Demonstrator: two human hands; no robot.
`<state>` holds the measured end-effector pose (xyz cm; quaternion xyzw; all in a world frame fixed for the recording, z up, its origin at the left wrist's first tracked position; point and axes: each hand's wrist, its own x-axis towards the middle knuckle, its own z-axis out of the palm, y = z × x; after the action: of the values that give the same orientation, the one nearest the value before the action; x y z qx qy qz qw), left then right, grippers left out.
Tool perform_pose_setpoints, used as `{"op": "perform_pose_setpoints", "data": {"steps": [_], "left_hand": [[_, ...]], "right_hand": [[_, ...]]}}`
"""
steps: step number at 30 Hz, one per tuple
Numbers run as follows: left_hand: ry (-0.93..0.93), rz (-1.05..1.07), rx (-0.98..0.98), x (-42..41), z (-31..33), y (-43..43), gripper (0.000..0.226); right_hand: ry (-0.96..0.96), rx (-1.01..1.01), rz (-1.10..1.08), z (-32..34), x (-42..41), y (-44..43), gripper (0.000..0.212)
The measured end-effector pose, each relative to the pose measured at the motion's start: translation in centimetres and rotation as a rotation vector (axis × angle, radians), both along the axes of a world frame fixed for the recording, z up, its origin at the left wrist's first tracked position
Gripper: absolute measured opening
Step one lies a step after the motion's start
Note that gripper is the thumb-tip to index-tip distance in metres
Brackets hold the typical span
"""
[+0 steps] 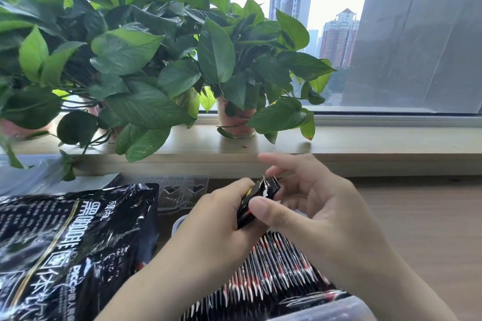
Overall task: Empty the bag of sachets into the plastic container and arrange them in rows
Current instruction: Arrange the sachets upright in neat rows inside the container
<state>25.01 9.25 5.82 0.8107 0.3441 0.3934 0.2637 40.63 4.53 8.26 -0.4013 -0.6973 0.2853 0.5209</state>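
A small stack of black sachets (257, 197) is held above the container. My left hand (216, 216) grips it from the left, and my right hand (307, 206) pinches it with the thumb on top, the index finger pointing away. Below the hands, the clear plastic container (180, 224) holds several black-and-red sachets (276, 268) standing on edge in rows. The large black glossy sachet bag (73, 245) lies flat on the table to the left of the container.
Potted green plants (146, 65) crowd the windowsill behind the work area, with leaves hanging over the sill edge. A clear plastic lid with heart shapes (180, 190) lies behind the container. Wooden tabletop (430, 229) extends to the right.
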Motion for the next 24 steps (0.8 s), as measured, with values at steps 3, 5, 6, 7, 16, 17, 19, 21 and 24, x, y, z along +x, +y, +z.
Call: {"op": "perform_pose_setpoints", "data": {"steps": [3, 5, 6, 7, 16, 17, 19, 21, 24], "left_hand": [[0.048, -0.005, 0.035, 0.0, -0.3, 0.3, 0.009], [0.053, 0.014, 0.058, -0.1, -0.5, 0.4, 0.007], [0.045, 0.023, 0.065, 0.0, -0.4, 0.4, 0.007], [0.037, 0.022, 0.074, 0.0, -0.6, 0.5, 0.011], [0.012, -0.076, -0.017, -0.3, -0.9, 0.7, 0.026], [-0.004, -0.077, -0.019, -0.3, -0.9, 0.7, 0.026], [-0.032, -0.097, -0.05, -0.3, -0.8, 0.7, 0.026], [-0.035, -0.131, -0.101, -0.5, -0.6, 0.8, 0.029], [0.053, -0.132, -0.092, -0.9, -0.5, 0.9, 0.028]], "right_hand": [[0.024, -0.024, -0.018, -0.2, 0.1, 0.2, 0.035], [0.028, -0.035, -0.039, -0.3, 0.3, 0.2, 0.032], [0.03, -0.029, -0.04, -0.4, 0.6, 0.3, 0.031], [0.038, -0.037, -0.043, -0.2, 0.6, 0.2, 0.032], [0.047, -0.081, -0.059, -0.1, 1.2, 0.1, 0.032], [0.066, -0.083, -0.062, -0.1, 1.2, 0.1, 0.03], [0.142, -0.1, -0.046, -0.2, 1.3, 0.3, 0.023], [0.187, -0.131, -0.027, -0.1, 1.6, 0.3, 0.021], [0.133, -0.192, -0.013, 0.0, 1.8, 0.2, 0.027]]}}
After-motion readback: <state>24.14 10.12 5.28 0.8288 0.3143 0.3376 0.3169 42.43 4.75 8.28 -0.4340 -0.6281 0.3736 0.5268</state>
